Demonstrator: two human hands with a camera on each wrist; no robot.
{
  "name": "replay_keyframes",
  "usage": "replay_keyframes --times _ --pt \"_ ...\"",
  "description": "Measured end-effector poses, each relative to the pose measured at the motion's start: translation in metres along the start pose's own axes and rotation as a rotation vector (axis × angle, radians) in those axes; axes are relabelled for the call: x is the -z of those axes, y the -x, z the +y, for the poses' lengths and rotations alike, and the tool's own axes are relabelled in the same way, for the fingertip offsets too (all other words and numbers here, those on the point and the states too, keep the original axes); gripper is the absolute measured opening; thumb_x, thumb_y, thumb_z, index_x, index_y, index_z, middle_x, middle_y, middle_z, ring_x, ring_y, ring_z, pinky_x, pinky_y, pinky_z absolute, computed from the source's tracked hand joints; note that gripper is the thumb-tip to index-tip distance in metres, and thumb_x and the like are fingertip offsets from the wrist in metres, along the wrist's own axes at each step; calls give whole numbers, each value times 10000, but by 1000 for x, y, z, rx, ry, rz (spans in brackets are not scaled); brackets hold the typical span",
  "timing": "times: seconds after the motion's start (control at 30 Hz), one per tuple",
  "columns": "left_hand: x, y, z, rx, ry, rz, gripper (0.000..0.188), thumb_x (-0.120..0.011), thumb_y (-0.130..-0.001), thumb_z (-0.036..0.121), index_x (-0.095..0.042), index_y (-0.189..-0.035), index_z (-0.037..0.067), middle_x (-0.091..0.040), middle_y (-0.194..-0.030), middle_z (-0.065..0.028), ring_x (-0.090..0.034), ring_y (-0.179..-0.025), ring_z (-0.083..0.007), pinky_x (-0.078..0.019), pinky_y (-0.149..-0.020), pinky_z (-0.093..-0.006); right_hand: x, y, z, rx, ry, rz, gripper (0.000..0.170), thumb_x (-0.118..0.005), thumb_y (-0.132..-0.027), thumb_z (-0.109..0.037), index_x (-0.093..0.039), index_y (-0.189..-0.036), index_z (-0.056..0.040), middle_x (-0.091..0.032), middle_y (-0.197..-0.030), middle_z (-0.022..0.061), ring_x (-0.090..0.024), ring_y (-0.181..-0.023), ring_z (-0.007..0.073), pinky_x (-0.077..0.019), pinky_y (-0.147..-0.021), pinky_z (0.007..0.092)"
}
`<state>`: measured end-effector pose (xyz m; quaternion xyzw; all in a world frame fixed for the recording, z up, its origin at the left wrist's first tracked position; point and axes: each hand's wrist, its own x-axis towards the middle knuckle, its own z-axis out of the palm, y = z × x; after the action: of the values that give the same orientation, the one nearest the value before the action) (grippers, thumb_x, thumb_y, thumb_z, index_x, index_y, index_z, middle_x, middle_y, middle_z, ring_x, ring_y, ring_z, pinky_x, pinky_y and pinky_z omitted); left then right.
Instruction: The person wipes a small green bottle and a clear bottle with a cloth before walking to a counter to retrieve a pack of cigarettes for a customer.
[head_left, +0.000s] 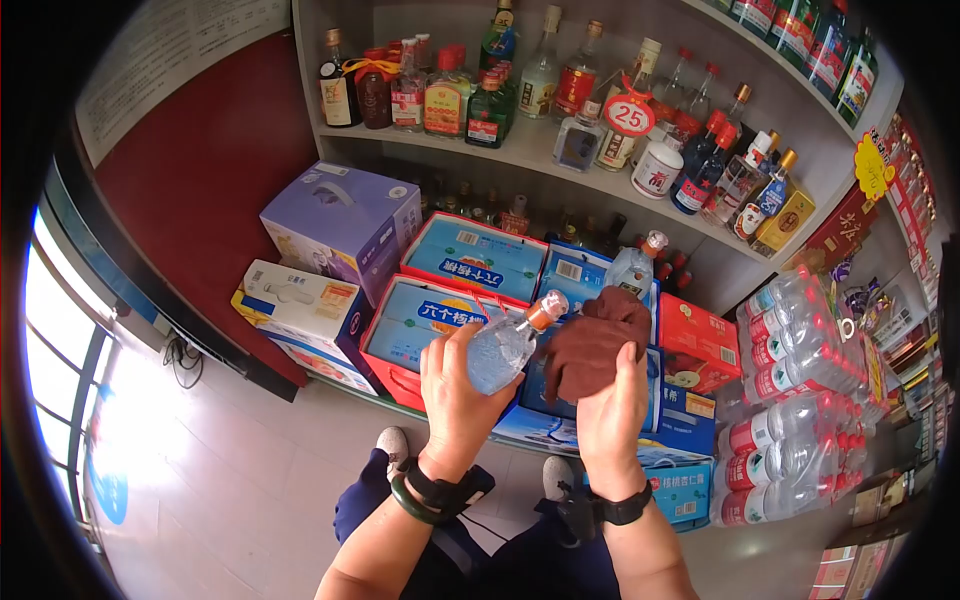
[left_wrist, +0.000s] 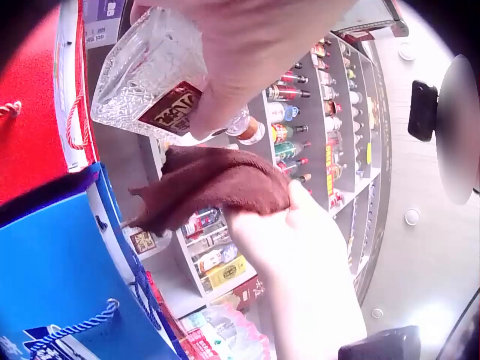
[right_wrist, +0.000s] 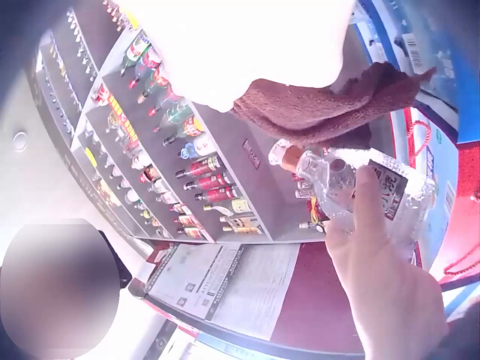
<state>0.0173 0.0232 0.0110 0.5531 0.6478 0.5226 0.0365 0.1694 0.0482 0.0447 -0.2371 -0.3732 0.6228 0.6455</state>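
Note:
In the head view my left hand [head_left: 452, 405] grips a clear textured glass liquor bottle [head_left: 497, 352] with a copper-coloured neck band and clear stopper. The bottle leans, its neck pointing up and to the right. A dark red and gold label [left_wrist: 171, 107] shows on it in the left wrist view. My right hand [head_left: 615, 412] holds a brown cloth [head_left: 597, 350], which hangs loosely from the fingers close beside the bottle's neck. The cloth hides some of those fingers in the head view. A similar glass bottle [head_left: 632, 268] stands on the boxes behind the cloth.
Blue-and-red drink cartons [head_left: 420, 325] are stacked in front of the shelf. A purple box [head_left: 345, 225] stands at left. Liquor bottles [head_left: 445, 95] line the shelf [head_left: 535, 160], with a red "25" price tag [head_left: 630, 116]. Shrink-wrapped water bottles [head_left: 790, 450] sit at right.

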Motion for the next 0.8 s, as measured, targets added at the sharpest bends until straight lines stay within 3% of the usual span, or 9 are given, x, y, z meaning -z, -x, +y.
replay_keyframes --times 0.03,0.13,0.27,0.43,0.5,0.6,0.67,0.7,0.8 --pt "-2 1 1 -23 5 2 745 -852 -529 86 -516 -1193 65 -571 -1069 -133 -529 -1003 -358 -421 -892 -444 -4 0 5 0 0 0 443 -459 -1014 -278 -396 -1356 -3 -513 -1280 100 -504 -1177 178 -379 -1017 346" --pt "-10 11 6 -67 -6 19 750 -854 -528 97 -512 -1194 55 -569 -1067 -139 -532 -987 -358 -423 -879 -446 -11 3 28 132 452 -109 503 -435 -1029 -248 -276 -1434 7 -429 -1389 113 -397 -1282 169 -320 -1073 326" --pt "-13 19 12 -100 -34 11 739 -857 -528 121 -518 -1180 43 -561 -1045 -144 -533 -956 -352 -428 -855 -446 -4 -6 38 85 249 7 360 -467 -1017 -167 -378 -1334 -23 -572 -1243 127 -564 -1102 171 -420 -1003 329" --pt "-11 19 14 -54 82 -68 736 -857 -544 146 -514 -1188 47 -550 -1009 -144 -522 -933 -363 -431 -840 -450 2 -10 25 72 332 -68 395 -528 -990 -229 -440 -1312 -16 -606 -1113 100 -575 -1074 177 -453 -970 335" --pt "-10 15 7 33 123 -186 731 -861 -583 165 -501 -1207 36 -564 -1076 -141 -539 -1025 -328 -430 -905 -420 2 -13 23 88 247 -89 374 -552 -981 -218 -473 -1280 -6 -610 -1134 97 -572 -1061 163 -435 -945 308" --pt "-2 4 -2 344 739 -493 734 -840 -683 182 -457 -1286 14 -555 -1233 -139 -531 -1164 -252 -421 -993 -356 -2 -20 16 89 275 -111 379 -562 -967 -203 -482 -1279 -3 -593 -1147 68 -557 -1051 145 -431 -942 308" --pt "3 -3 -4 425 930 -525 742 -825 -706 161 -429 -1315 8 -542 -1251 -129 -517 -1183 -233 -417 -1001 -347 4 -27 12 39 208 -169 396 -577 -950 -202 -492 -1287 -13 -579 -1183 54 -557 -1034 140 -430 -946 314" --pt "5 -6 -6 513 1124 -554 751 -811 -729 139 -402 -1345 3 -529 -1269 -118 -502 -1201 -215 -413 -1009 -338 9 -27 12 -3 115 -66 422 -591 -941 -243 -500 -1289 -23 -592 -1169 69 -567 -1040 161 -437 -948 324" --pt "6 -17 -18 474 1128 -504 752 -780 -759 92 -366 -1384 22 -517 -1267 -103 -499 -1202 -216 -410 -1014 -343 41 -34 -3 -47 58 121 447 -604 -930 -302 -510 -1280 -41 -625 -1109 92 -585 -1019 192 -454 -933 345"
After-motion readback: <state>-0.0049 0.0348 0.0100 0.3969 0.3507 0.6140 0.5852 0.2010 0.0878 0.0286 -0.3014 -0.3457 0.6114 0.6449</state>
